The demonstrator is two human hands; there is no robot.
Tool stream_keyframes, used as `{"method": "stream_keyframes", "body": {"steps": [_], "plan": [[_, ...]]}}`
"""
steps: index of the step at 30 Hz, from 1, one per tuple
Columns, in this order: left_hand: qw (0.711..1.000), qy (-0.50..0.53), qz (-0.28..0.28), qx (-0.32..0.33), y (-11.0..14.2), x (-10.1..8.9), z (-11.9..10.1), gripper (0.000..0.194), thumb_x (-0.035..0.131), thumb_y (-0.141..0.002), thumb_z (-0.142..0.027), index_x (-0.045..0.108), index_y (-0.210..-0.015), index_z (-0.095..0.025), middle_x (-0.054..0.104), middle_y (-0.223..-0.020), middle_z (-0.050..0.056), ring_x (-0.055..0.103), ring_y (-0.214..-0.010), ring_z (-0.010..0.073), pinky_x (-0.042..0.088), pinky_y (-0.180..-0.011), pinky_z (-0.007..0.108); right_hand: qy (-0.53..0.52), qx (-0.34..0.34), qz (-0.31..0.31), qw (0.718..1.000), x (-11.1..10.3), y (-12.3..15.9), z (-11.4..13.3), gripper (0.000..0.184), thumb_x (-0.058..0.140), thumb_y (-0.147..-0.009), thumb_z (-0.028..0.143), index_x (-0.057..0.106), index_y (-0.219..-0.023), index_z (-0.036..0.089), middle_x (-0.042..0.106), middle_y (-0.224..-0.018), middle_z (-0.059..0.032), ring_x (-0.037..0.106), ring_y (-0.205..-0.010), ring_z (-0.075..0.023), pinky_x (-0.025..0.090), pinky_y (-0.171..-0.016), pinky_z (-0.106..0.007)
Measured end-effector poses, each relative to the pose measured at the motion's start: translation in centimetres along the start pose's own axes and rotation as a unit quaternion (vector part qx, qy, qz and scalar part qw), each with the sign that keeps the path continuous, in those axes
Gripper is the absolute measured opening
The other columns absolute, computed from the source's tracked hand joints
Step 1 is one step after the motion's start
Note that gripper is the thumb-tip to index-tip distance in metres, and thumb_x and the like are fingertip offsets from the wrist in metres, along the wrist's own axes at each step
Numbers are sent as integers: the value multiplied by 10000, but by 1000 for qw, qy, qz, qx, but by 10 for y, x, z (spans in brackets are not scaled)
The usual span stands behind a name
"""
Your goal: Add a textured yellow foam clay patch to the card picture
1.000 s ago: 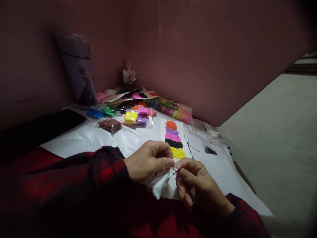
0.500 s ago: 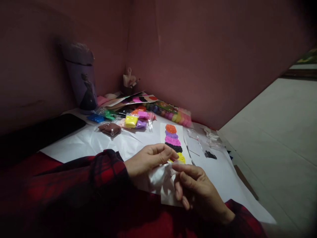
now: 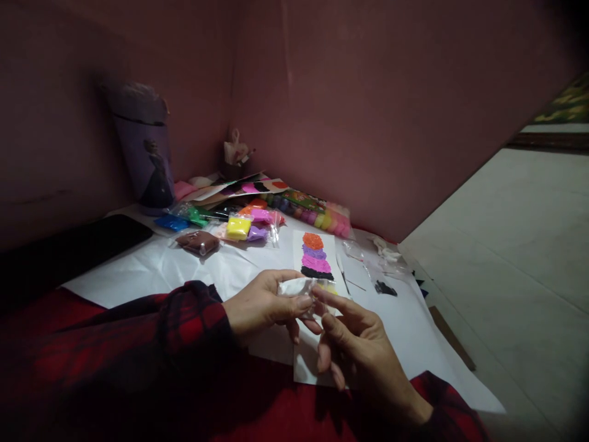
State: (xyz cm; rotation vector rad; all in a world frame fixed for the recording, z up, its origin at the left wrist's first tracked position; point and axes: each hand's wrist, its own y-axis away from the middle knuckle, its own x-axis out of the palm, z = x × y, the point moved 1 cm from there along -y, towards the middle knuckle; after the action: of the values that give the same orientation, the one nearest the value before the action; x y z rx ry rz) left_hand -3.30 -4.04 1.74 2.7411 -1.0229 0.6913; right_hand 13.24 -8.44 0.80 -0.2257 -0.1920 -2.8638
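My left hand (image 3: 262,305) and my right hand (image 3: 356,347) meet over the near end of a white card strip (image 3: 307,362). Both pinch a small clear plastic packet of white clay (image 3: 298,288) held between them, thumbs and forefingers closed on it. The card carries stacked patches of orange, purple, pink and black foam clay (image 3: 315,255); a yellow patch is mostly hidden behind the packet. Red plaid sleeves cover both forearms.
Small bags of coloured clay (image 3: 239,227), a brown bag (image 3: 197,242) and a long pack of clay colours (image 3: 317,212) lie farther back on the white sheet (image 3: 151,270). A purple cup (image 3: 147,153) stands at the left. A thin tool (image 3: 343,276) and black scraps (image 3: 385,287) lie right of the card.
The white packet has been lifted from hanging below my fingers to being held up between both hands, bunched tighter. Both hands shifted slightly left and up over the card.
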Motion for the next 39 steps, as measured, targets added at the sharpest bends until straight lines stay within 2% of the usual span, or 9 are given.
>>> {"method": "stream_keyframes", "body": {"steps": [5,9,13,17,22,27,31,35,39], "plan": [[1000,12,-9,-12,0,-1,1,387,766,-726,-348,586,-976,-113,664,-796,69,661,-715,178,457,-491,192,15,-24,-34,999,1,0,2,438,703,-798,417,644,-1172,198,634,-441,2,486,-276,-61,366,-310,-121],[1000,9,2,-11,0,-1,0,381,774,-712,-350,612,-950,-100,680,-791,97,671,-721,193,429,-455,173,51,-37,-68,996,1,1,4,570,706,-789,437,574,-1290,198,629,-443,5,461,-272,-52,351,-306,-123],[1000,-4,26,-7,0,0,-2,381,788,-691,-377,655,-893,-83,671,-787,89,635,-664,149,435,-464,170,53,-5,-37,998,0,2,3,648,708,-779,457,524,-1342,194,630,-432,2,439,-249,-52,341,-275,-119],[1000,1,29,-1,1,1,-2,368,782,-699,-384,667,-858,-72,652,-759,71,585,-610,103,429,-473,162,46,8,-13,999,0,0,2,606,721,-768,440,561,-1305,208,636,-442,3,447,-246,-59,339,-261,-119],[1000,8,1,-22,0,-3,4,435,802,-679,-356,603,-984,-117,686,-769,77,672,-706,185,460,-495,186,41,-20,-52,998,1,-2,3,457,736,-747,448,695,-1115,181,604,-404,13,453,-246,-56,328,-267,-116],[999,-6,-33,-7,-1,-1,2,409,782,-688,-416,612,-884,-101,699,-774,100,684,-734,209,513,-523,225,29,-47,-86,995,-1,-4,2,400,712,-773,449,720,-1079,192,600,-370,4,422,-231,-39,285,-272,-97],[997,22,-75,-28,-2,5,-3,486,831,-603,-441,608,-855,-91,703,-773,103,689,-704,213,530,-512,233,13,-64,-95,993,-1,-3,1,370,726,-763,435,737,-1042,192,581,-350,14,382,-219,-22,266,-271,-91],[993,48,-101,-40,-3,8,-6,525,874,-527,-421,588,-823,-95,702,-760,100,694,-669,220,528,-482,227,-20,-47,-74,996,-3,-2,3,337,732,-766,417,741,-1013,189,584,-346,11,365,-213,-19,232,-264,-84],[992,51,-103,-44,-2,7,-4,526,879,-511,-430,560,-782,-110,695,-725,89,699,-658,231,525,-462,223,-62,-8,-25,998,-8,-5,1,277,721,-781,403,743,-952,186,564,-325,20,330,-203,-17,221,-261,-87]]}}
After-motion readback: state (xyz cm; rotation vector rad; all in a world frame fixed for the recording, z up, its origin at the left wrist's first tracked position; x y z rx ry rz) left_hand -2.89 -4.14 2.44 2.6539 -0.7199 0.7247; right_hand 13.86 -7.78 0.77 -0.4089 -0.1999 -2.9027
